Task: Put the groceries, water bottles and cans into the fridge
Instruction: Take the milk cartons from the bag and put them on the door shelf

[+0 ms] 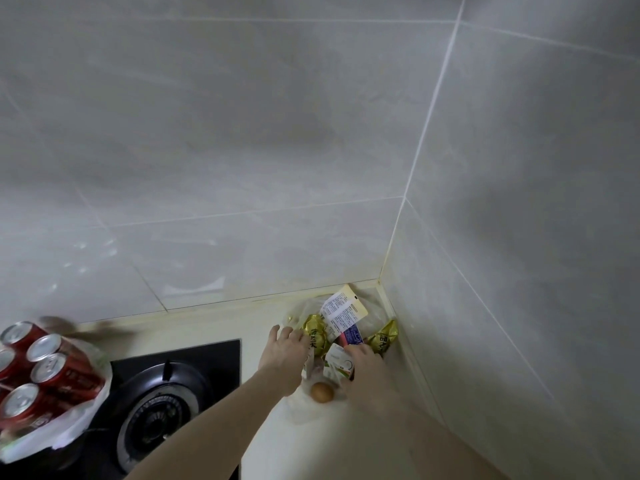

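A pile of groceries lies on a thin plastic bag (372,308) in the counter's back right corner. It holds two gold-wrapped packets (316,336) (385,337), a cream packet with a printed label (343,311), a small white carton (338,363) and a brown egg (322,392). My left hand (282,355) reaches over the pile's left side, fingers spread, touching the left gold packet. My right hand (365,367) rests on the white carton; its grip is blurred. Several red cans (52,372) stand in a white bag at the left.
A black gas hob with a round burner (162,414) lies between the cans and the groceries. Grey tiled walls (311,150) meet in the corner right behind the pile. The cream counter (270,441) runs toward me between my arms.
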Tool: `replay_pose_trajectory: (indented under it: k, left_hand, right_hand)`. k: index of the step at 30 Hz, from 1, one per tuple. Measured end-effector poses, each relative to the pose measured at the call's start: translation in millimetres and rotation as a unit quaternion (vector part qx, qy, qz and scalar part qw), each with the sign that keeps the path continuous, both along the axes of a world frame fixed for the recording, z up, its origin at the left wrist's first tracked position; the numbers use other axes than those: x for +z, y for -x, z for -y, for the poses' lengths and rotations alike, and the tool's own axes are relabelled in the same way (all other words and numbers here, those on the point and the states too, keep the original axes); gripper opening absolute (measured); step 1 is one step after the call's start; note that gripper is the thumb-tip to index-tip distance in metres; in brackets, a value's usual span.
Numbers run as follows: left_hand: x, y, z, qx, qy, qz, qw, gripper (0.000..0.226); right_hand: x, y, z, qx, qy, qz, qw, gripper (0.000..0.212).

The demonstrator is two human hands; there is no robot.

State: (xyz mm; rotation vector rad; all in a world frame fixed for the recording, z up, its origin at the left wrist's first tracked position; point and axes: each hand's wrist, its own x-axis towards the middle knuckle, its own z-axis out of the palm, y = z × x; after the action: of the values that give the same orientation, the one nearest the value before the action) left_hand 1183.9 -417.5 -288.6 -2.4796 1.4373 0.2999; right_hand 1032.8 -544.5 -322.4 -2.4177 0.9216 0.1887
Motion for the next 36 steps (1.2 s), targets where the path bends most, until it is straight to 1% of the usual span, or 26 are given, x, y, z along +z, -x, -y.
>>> replay_pose_trajectory:
  k: [3,7,12,16,19,24,29,34,36]
  left_hand:
    - [-5.0,-5.5,-0.8,0.004,-0.002,0.012,1.000,0.067]
    - [-8.6,-11.9,-0.6,-0.005,-0.006,0.023,1.000,0.065]
    - [-8.0,-16.7,-1.7,-0.023,0.002,0.024,0.999,0.061]
    - [-2.1,-12.8,-10.6,-0.017,0.048,0.003,0.999,0.053]
    - [11.2,-6.9,-20.5,0.005,0.123,-0.035,0.992,0.046]
    - [39.8,9.1,-38.9,0.027,0.229,-0.099,0.968,0.044]
    - [76.8,34.4,-54.1,0.043,0.333,-0.180,0.925,0.041]
    - [107.8,55.4,-74.2,0.039,0.380,-0.215,0.899,0.037]
    - [115.5,61.7,-87.1,0.041,0.384,-0.221,0.895,0.037]
  right_hand:
    - [-4.6,-3.5,0.4,-0.013,-0.001,-0.012,1.000,0.064]
    - [-4.9,-7.8,0.9,-0.045,0.005,-0.002,0.999,0.044]
    - [-3.7,-10.3,0.6,-0.064,-0.003,0.023,0.998,0.033]
    - [3.0,-1.0,0.2,-0.078,-0.016,0.082,0.993,0.023]
    - [16.4,13.9,-3.6,-0.099,-0.033,0.144,0.984,0.016]
    - [38.6,42.6,-14.4,-0.128,-0.051,0.209,0.968,0.030]
    - [70.0,72.7,-33.3,-0.142,-0.071,0.237,0.959,0.041]
    - [90.7,102.0,-49.8,-0.173,-0.074,0.270,0.944,0.043]
    - [100.3,115.0,-63.9,-0.188,-0.050,0.277,0.941,0.050]
